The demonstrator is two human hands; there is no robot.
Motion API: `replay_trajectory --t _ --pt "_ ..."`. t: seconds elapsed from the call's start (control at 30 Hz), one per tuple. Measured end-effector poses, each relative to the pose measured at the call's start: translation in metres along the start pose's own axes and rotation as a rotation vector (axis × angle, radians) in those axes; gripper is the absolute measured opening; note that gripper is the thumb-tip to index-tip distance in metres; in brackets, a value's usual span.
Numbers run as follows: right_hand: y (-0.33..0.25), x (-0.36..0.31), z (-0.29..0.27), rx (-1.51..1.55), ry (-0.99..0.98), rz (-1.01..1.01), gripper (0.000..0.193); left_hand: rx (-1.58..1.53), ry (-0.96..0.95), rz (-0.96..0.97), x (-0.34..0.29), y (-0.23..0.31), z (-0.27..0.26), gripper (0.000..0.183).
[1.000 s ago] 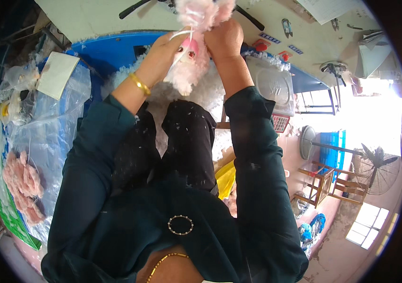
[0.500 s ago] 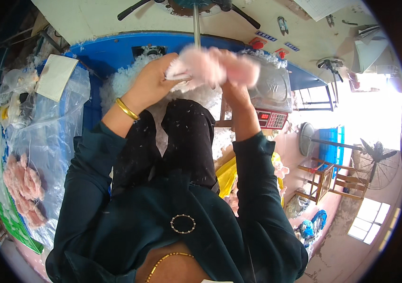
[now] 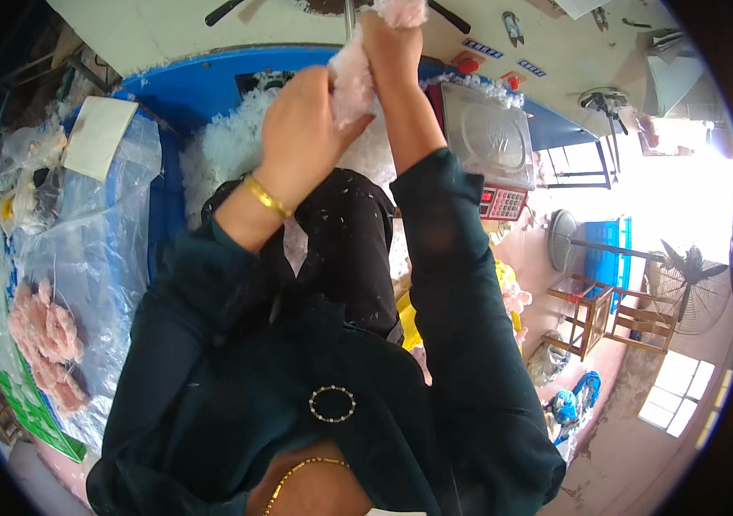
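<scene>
A fluffy pink plush piece (image 3: 352, 84) is stretched upward between my hands near the top of the view. My left hand (image 3: 299, 125) is closed on its lower part, thumb across the near end. Farther up, my right hand (image 3: 392, 50) grips the upper part, and a pink tuft sticks out above the fingers. Just left of my right hand, a thin metal tube (image 3: 350, 21) points toward me from the machine at the top edge. Whether the plush touches the tube, I cannot tell.
White stuffing (image 3: 233, 142) fills the blue bin (image 3: 160, 193) in front of my knees. A scale (image 3: 491, 142) with a red display stands to the right. More pink plush pieces (image 3: 46, 340) lie on plastic sheeting at left. Red buttons (image 3: 467, 64) sit on the table.
Both hands have moved the pink plush piece: my right hand went up and left, and my left hand moved right. The plush now runs upright rather than sideways.
</scene>
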State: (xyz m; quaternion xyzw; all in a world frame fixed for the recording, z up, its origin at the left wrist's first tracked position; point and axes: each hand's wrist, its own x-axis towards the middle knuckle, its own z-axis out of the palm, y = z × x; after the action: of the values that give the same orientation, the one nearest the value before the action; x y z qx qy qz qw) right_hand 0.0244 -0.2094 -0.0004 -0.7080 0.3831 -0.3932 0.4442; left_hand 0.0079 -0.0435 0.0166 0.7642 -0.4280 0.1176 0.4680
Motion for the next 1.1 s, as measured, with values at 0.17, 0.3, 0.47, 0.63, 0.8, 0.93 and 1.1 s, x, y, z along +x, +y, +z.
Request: replay_trajectory --t 0.17,0.3,0.47,0.63,0.8,0.93,1.1 --pt "-0.037 -0.060 -0.039 -0.114 -0.043 -0.249 0.023 -0.056 0.030 0.033 -0.023 -0.002 -0.008 0.038" --pt "-0.044 -0.069 -0.066 -0.235 -0.323 -0.154 0.044 -0.155 -0.116 0.067 -0.027 -0.020 -0.006 0.033" --pt "-0.002 -0.072 -0.109 0.658 -0.870 0.344 0.042 -1.073 -0.158 -0.516 -0.026 -0.019 -0.011 0.038" --pt "0.001 -0.102 -0.096 0.830 -0.954 0.505 0.041 -0.901 -0.237 -0.463 -0.034 -0.021 -0.010 0.042" --pt "-0.011 -0.109 -0.091 0.010 -0.952 -0.311 0.031 -1.352 -0.441 -0.808 -0.038 -0.024 -0.012 0.038" --pt "-0.035 -0.105 -0.111 -0.274 -0.843 -0.766 0.040 -1.657 -0.518 -1.232 -0.020 -0.027 -0.007 0.032" --pt "-0.049 -0.065 -0.066 -0.371 -0.347 -0.746 0.036 -1.608 -0.267 -0.969 0.007 -0.022 0.002 0.041"
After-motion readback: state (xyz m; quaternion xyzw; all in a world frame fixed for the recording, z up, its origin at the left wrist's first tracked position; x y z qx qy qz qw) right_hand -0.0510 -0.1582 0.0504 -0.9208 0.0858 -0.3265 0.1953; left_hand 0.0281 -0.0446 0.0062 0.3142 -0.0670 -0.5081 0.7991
